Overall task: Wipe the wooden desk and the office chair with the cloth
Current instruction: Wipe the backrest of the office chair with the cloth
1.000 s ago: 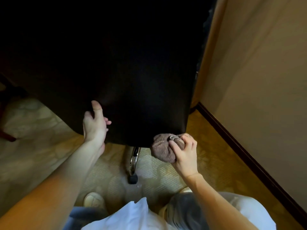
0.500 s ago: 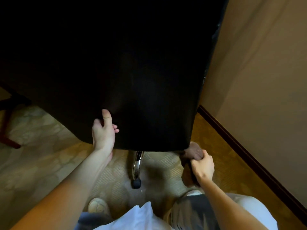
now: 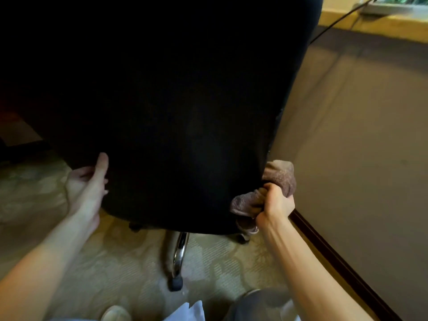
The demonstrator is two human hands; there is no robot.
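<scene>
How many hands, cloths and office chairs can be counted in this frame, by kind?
Hands: 2 (left hand, right hand)
Cloth: 1
Office chair: 1
Total: 4

Black office chair [image 3: 176,107] upright; brown cloth [image 3: 281,176] bunched against its lower right edge.

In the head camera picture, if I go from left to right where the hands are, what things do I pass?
left hand → black chair back → brown cloth → beige wall
</scene>
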